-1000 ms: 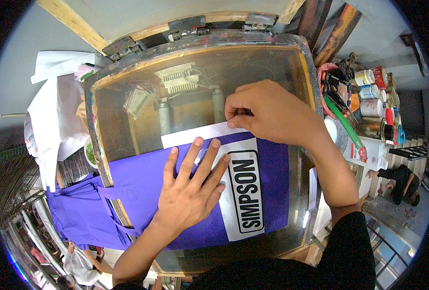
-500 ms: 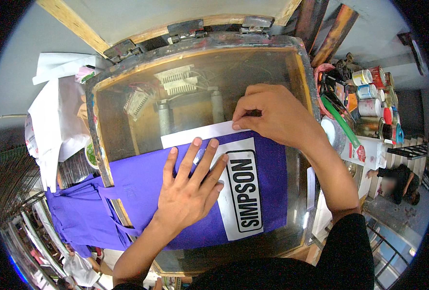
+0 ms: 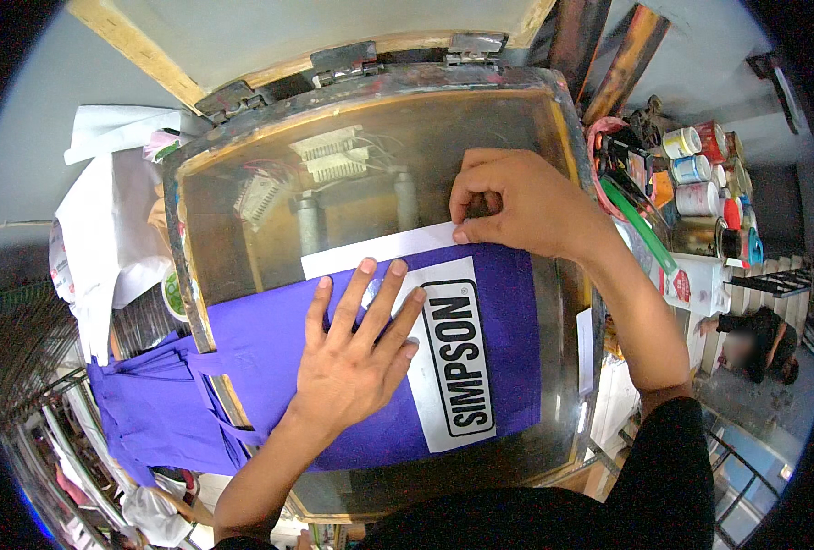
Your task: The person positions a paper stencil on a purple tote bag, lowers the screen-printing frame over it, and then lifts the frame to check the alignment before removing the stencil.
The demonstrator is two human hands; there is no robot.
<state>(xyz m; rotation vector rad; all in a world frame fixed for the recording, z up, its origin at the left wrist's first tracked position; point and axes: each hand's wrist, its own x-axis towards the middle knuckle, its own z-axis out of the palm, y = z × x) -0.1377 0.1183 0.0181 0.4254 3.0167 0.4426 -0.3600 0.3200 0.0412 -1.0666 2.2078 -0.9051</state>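
A purple fabric bag [image 3: 512, 367] lies on a glass-topped box [image 3: 480, 119], its handles toward the left. A white panel [image 3: 439, 422] with bold black lettering in a black outline sits on the bag. Along the bag's far edge runs a narrow white strip [image 3: 361, 252]. My left hand [image 3: 347, 357] rests flat on the bag, fingers spread, its fingertips close to the strip. At the strip's right end my right hand [image 3: 517, 206] is closed, thumb and forefinger pinching there; the fingers hide that end.
Lamps and wiring [image 3: 333, 156] show beneath the glass. A hinged frame [image 3: 297, 41] stands raised behind the box. More purple bags [image 3: 150, 394] and white sheets [image 3: 104, 211] lie left. Paint tubs [image 3: 696, 197] and a green-handled tool [image 3: 641, 225] are right; a person [image 3: 760, 344] is beyond.
My right finger and thumb have shifted slightly right along the strip, showing more of it. The left hand stays flat on the bag. The whole view has moved a little.
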